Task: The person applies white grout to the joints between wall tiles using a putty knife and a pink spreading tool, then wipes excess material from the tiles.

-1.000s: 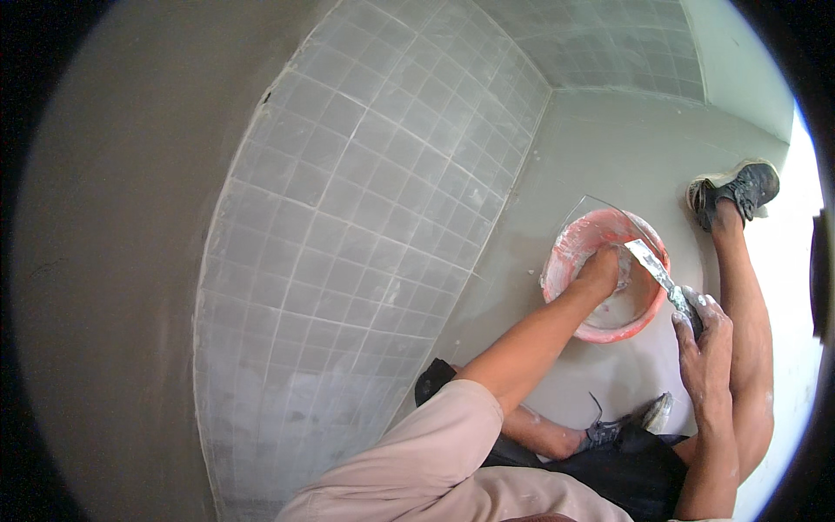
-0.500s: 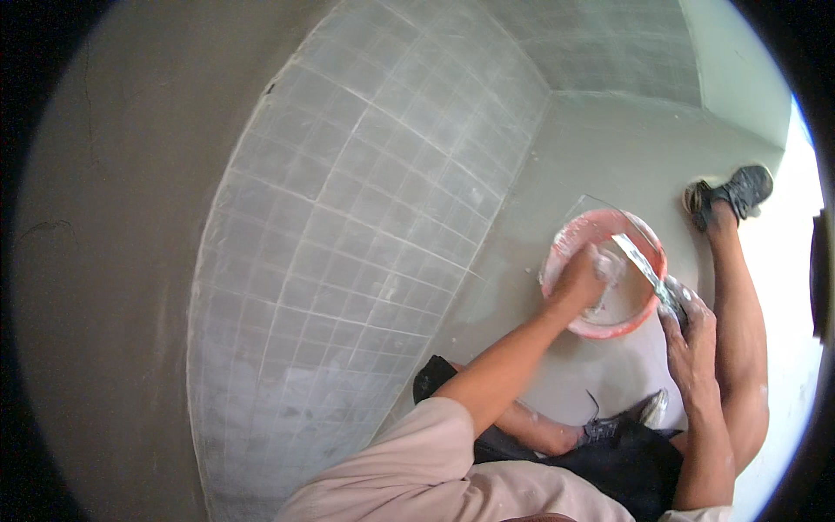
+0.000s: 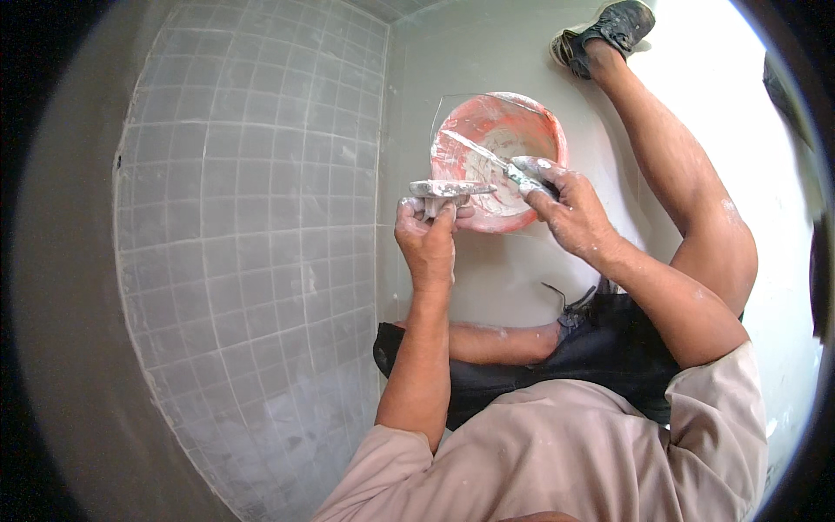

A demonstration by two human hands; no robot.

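My left hand [image 3: 427, 239] grips the underside of a flat, paste-coated hand tool [image 3: 452, 188], seen nearly edge-on over the bucket's near left rim. My fingers hide its grip. In my right hand [image 3: 574, 213] is a putty knife [image 3: 506, 167], closed round its handle. Its narrow whitened blade points up and left over the bucket, just above the flat tool and apart from it. Below both tools stands a red bucket [image 3: 561, 143], smeared with white paste inside, its thin wire handle at the far side. Whitish paste coats the fingers of both hands.
On the left rises a grey tiled wall [image 3: 252, 200] with pale joints. The bucket stands on the grey floor [image 3: 504, 270] between my spread legs. My outstretched right leg [image 3: 687, 165] bounds the right side; my bent left leg [image 3: 500, 344] lies nearer.
My left hand has come up out of the bucket and now shows the flat tool. My right hand has moved across the bucket with the putty knife. The view has shifted.
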